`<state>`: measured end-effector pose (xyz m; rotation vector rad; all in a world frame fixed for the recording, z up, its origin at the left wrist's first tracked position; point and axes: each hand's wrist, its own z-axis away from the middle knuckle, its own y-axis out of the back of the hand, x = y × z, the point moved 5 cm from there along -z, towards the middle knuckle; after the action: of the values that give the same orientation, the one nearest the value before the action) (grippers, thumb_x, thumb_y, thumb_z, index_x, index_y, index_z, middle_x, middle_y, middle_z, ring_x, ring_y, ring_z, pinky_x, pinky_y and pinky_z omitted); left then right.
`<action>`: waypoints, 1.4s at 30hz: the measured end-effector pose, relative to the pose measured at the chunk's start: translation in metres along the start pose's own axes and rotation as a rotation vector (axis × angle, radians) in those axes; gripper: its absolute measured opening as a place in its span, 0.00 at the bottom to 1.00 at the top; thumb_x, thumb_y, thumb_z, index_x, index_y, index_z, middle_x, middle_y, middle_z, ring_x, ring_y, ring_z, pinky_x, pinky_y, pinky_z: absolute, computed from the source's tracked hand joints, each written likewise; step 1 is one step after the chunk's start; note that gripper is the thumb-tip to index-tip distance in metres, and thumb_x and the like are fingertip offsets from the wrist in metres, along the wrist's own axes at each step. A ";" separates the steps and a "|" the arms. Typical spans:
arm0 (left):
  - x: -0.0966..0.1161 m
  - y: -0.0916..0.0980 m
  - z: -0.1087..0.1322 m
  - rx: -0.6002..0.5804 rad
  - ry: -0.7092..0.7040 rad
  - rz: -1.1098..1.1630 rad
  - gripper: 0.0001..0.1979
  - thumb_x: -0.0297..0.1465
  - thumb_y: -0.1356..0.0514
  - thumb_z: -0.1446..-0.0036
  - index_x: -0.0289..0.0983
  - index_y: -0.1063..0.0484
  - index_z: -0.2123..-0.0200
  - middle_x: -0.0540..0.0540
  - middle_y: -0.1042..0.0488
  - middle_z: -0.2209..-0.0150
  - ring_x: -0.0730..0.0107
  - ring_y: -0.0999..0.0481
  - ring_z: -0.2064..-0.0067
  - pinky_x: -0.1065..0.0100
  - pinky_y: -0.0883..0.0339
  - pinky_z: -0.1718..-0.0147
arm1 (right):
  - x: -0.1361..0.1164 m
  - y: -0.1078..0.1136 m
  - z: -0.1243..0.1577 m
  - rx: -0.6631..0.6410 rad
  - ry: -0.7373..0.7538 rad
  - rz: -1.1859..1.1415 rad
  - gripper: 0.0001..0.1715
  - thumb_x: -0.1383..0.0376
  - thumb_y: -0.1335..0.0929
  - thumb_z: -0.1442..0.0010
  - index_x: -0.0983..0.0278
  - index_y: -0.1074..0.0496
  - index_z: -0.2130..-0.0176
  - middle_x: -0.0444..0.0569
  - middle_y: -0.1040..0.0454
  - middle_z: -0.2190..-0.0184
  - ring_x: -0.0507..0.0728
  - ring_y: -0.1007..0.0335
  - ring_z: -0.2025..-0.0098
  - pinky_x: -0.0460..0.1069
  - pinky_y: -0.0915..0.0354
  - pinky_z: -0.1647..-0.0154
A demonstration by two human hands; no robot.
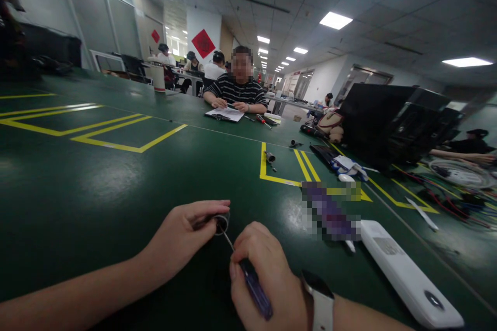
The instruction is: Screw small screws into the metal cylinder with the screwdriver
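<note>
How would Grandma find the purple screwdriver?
Find the big green table. Over it, the right hand grips a screwdriver with a translucent purple handle. Unlike the hollow silver metal cylinder in the left hand, it has a thin shaft.

Left of the white handset, my left hand hides most of this metal cup, so I honestly can't tell what the tip of the screwdriver touches in there. My right hand covers some of the tool too. Purple thing off the handset's far end? Pixel mush. Cables right of the handset run out of view.
</note>
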<state>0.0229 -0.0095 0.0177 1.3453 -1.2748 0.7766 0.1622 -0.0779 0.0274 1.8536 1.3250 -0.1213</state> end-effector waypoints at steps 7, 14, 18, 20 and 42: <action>0.003 -0.002 0.003 -0.036 0.050 0.030 0.14 0.29 0.40 0.58 0.38 0.23 0.64 0.46 0.24 0.54 0.60 0.24 0.55 0.63 0.30 0.54 | 0.004 0.006 -0.003 -0.069 0.006 0.022 0.08 0.73 0.39 0.49 0.63 0.40 0.66 0.48 0.36 0.71 0.55 0.39 0.67 0.52 0.41 0.65; 0.005 0.000 0.004 -0.029 0.084 0.068 0.15 0.27 0.39 0.59 0.38 0.23 0.63 0.46 0.25 0.53 0.60 0.26 0.53 0.62 0.33 0.51 | 0.017 0.006 -0.004 0.011 -0.193 -0.200 0.05 0.73 0.39 0.45 0.63 0.38 0.67 0.46 0.34 0.70 0.53 0.38 0.68 0.49 0.40 0.67; 0.000 0.001 0.003 -0.030 0.110 0.073 0.17 0.28 0.39 0.59 0.38 0.24 0.61 0.46 0.25 0.53 0.59 0.25 0.54 0.61 0.33 0.50 | 0.029 0.004 -0.005 0.027 -0.366 -0.422 0.01 0.69 0.37 0.44 0.63 0.37 0.69 0.45 0.33 0.71 0.52 0.38 0.70 0.48 0.40 0.68; 0.000 0.001 0.002 -0.025 0.114 0.071 0.16 0.28 0.39 0.59 0.38 0.24 0.62 0.46 0.25 0.52 0.59 0.26 0.53 0.61 0.34 0.50 | 0.032 0.004 -0.005 0.023 -0.404 -0.505 0.02 0.67 0.36 0.44 0.63 0.36 0.69 0.45 0.33 0.71 0.52 0.37 0.69 0.48 0.40 0.68; 0.003 0.001 0.002 -0.013 0.103 0.069 0.17 0.28 0.38 0.61 0.39 0.24 0.63 0.47 0.25 0.52 0.59 0.26 0.52 0.60 0.34 0.49 | 0.032 0.001 -0.006 0.012 -0.390 -0.502 0.01 0.69 0.36 0.44 0.63 0.36 0.69 0.45 0.33 0.69 0.52 0.37 0.67 0.49 0.40 0.64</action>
<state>0.0220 -0.0122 0.0204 1.2411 -1.2480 0.8729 0.1754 -0.0502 0.0153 1.3759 1.4722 -0.7155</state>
